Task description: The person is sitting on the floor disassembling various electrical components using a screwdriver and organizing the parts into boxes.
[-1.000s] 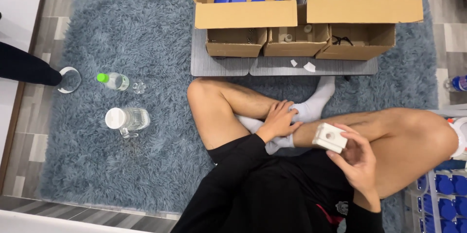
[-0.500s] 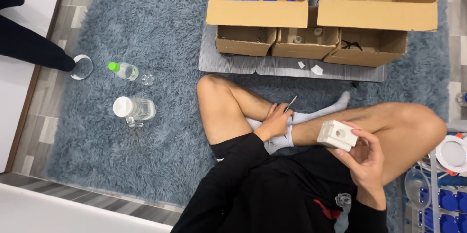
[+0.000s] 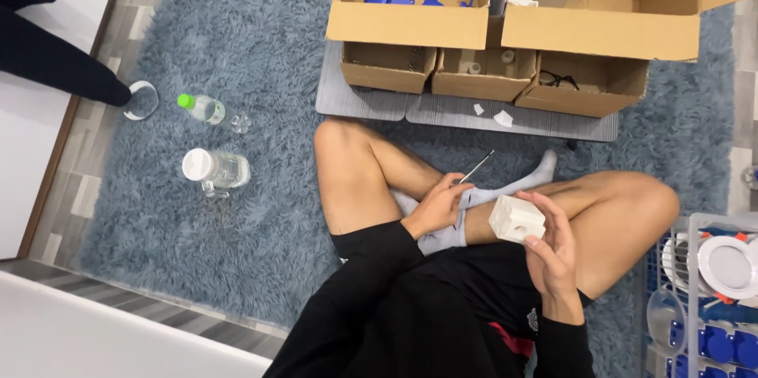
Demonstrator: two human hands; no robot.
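Two hands busy: right hand [image 3: 553, 255] grips white block [image 3: 515, 218]; left hand [image 3: 437, 204] holds thin rod [image 3: 477, 166].

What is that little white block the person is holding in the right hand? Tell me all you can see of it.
The white block is a small, boxy piece, smooth and matt like moulded plastic, with a few shallow recesses or holes on its upper face. It is held tilted above the person's crossed legs, one corner towards the camera. The right hand grips it from the right side, fingers curled over its top edge and thumb below. Nothing else touches it; its underside is hidden.
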